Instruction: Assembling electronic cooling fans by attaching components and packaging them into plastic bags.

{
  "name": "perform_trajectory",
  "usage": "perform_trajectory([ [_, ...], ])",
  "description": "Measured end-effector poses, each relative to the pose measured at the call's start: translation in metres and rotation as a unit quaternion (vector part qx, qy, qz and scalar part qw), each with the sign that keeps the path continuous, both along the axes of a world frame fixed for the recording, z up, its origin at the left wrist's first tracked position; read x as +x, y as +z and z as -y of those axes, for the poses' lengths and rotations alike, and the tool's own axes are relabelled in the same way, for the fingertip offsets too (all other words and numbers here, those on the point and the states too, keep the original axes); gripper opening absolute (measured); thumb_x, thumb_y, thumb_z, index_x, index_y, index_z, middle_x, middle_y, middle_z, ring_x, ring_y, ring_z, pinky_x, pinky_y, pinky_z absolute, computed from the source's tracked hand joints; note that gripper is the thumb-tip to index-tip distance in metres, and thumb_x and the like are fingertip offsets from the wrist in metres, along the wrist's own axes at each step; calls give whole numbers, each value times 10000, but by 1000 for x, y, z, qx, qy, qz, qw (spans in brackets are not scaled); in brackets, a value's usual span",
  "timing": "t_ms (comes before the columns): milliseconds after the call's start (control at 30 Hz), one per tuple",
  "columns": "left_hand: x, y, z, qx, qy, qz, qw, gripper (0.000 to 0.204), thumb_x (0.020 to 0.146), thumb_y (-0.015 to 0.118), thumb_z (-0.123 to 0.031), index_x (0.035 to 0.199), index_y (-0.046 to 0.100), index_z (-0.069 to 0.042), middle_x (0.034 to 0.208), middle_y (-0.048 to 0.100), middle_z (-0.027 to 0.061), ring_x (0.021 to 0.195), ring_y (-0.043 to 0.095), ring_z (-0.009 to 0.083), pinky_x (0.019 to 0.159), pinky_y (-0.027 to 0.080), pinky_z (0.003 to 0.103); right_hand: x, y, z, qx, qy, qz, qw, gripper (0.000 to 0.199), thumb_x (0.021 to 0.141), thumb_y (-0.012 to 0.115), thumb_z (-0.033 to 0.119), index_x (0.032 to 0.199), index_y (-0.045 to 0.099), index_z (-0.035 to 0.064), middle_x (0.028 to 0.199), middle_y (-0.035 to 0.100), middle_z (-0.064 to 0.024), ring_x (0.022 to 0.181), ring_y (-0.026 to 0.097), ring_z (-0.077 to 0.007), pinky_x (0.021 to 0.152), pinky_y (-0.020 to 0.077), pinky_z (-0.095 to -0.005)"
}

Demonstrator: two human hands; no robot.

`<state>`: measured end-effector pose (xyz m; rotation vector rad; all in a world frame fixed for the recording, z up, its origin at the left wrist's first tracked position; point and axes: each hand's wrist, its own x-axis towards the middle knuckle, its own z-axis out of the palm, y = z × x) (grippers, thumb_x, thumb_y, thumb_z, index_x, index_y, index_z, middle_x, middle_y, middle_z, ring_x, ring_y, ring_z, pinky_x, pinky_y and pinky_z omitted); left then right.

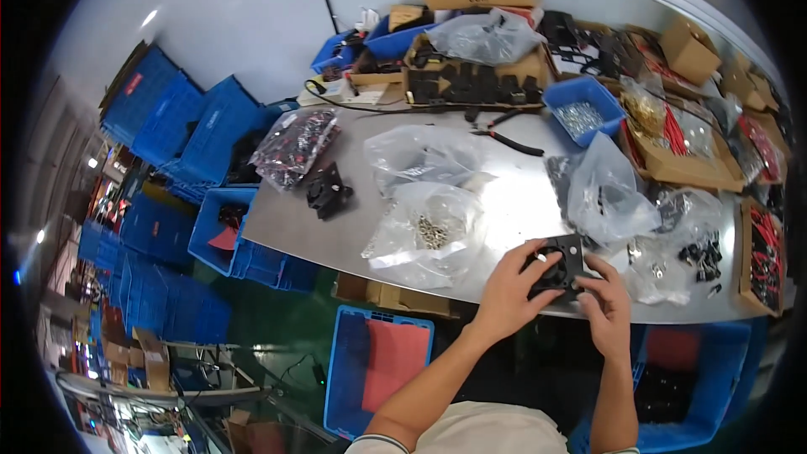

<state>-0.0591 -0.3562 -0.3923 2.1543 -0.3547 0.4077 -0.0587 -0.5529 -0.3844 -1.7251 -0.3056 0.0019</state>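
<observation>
Two hands: both grip one small black square cooling fan (561, 267) at the near edge of the grey table (353, 227).
Left hand (510, 287): curled around the fan's left side, thumb over its face, fingers closed on the frame.
Right hand (607, 303): closed on the fan's lower right corner, fingertips pinching the frame.
Fan position: held just above the near table edge, face tilted up toward the camera.
Below the edge: blue crate with a red sheet inside (380, 367) on the floor.
Just beyond the fan: clear bag of small metal screws (427, 231) to the left, grey plastic bag (607, 193) to the right.
Middle of table: second black fan (327, 192) lying alone, near the left edge.
Far side: black-handled pliers (508, 139), blue bin of silvery hardware (582, 110), cardboard box of black parts (475, 82) at the far edge.
</observation>
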Motion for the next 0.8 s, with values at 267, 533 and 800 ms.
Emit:
perform_trajectory([
  [267, -13, 3, -9, 7, 9, 2, 1000, 493, 737, 773, -202, 1197, 616, -117, 1264, 515, 147, 1144, 508, 333, 935, 441, 387, -6, -25, 16, 96, -100, -4, 990, 98, 860, 562, 35, 795, 595, -31, 1127, 593, -148, 992, 564, -215, 851, 438, -299],
  [533, -42, 137, -151, 55, 205, 220, 952, 553, 586, 687, -1, 1130, 590, -19, 1242, 541, 151, 1162, 518, 282, 996, 401, 367, -3, -11, 6, 69, -67, 37, 995, 88, 865, 558, -10, 792, 603, -33, 949, 625, -115, 836, 571, -160, 755, 442, -253],
  [800, -45, 5, -350, 58, 462, 94, 880, 363, 786, 763, -174, 1066, 657, 31, 1035, 660, 174, 905, 623, 274, 853, 489, 368, -1, -17, 20, 3, -58, 104, 993, 28, 823, 617, -11, 828, 631, -35, 846, 624, -96, 652, 582, -167, 565, 452, -274],
])
